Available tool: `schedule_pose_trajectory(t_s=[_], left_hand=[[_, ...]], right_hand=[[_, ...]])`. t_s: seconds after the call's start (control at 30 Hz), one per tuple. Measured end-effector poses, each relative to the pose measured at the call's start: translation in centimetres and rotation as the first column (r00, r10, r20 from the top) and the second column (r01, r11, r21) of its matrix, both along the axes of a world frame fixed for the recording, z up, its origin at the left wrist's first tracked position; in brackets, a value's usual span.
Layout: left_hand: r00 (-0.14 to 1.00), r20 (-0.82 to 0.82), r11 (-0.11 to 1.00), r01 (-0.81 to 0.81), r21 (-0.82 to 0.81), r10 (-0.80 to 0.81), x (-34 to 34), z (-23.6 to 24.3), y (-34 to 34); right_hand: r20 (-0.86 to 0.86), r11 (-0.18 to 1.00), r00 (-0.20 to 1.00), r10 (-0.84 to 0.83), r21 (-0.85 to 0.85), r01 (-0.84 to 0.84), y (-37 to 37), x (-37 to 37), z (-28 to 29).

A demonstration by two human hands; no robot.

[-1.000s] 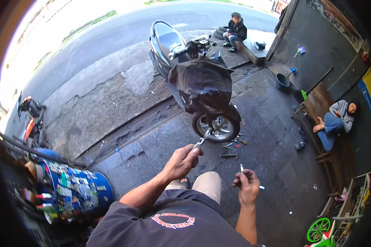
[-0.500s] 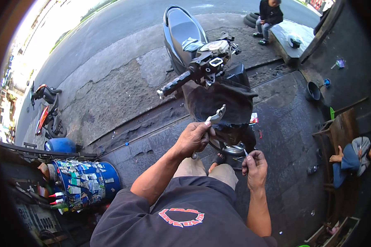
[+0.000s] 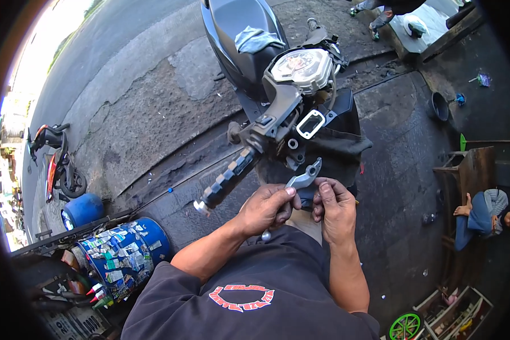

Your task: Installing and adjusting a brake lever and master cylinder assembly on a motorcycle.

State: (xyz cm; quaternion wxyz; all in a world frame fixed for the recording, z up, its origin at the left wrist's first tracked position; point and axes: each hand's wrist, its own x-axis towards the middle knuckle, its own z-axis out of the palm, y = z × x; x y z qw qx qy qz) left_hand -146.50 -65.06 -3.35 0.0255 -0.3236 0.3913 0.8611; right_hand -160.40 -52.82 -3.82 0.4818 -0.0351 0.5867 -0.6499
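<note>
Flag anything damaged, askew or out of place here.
The scooter looks partly stripped: its gauge seems to lack a surrounding cover, and a metal lever sits in the left hand, off any mount. A crumpled cloth lies on the seat. Nearby pavement looks broken and uneven.

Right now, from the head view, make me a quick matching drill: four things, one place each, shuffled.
Things:
1. silver lever
2. pale blue cloth
3. green wheel
4. large blue drum

Places:
A. bottom edge of the picture, right of centre
B. lower left of the picture
C. held in the left hand
D. lying on the dark seat

Pairs: 1-C, 2-D, 3-A, 4-B
</note>
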Motion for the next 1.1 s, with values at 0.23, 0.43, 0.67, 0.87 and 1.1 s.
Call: schedule_pose_trajectory(t_s=[0.23, 0.43, 0.67, 0.87, 1.1], left_hand=[[1.000, 0.014, 0.999, 0.004, 0.054, -0.005, -0.7, 0.7, -0.9], [1.000, -0.007, 0.998, -0.009, 0.062, 0.010, -0.5, 0.3, 0.3], [0.999, 0.003, 0.997, -0.043, 0.065, 0.043, -0.6, 0.5, 0.5], [0.995, 0.019, 0.988, -0.096, 0.119, 0.094, -0.4, 0.3, 0.7], [0.986, 0.074, 0.988, -0.150, 0.027, 0.148, -1.1, 1.0, 0.1]], right_hand=[[0.066, 0.998, 0.998, -0.020, 0.060, 0.016, -2.3, -0.9, 0.4], [0.078, 0.994, 0.997, 0.020, 0.106, -0.029, -3.0, -1.6, 1.0], [0.079, 0.990, 0.995, 0.066, 0.123, -0.075, -3.4, -2.1, 1.1], [0.078, 0.984, 0.993, 0.083, 0.149, -0.094, -3.6, -2.2, 1.0], [0.026, 0.974, 0.990, 0.137, 0.179, -0.139, -4.1, -2.3, 1.3]])
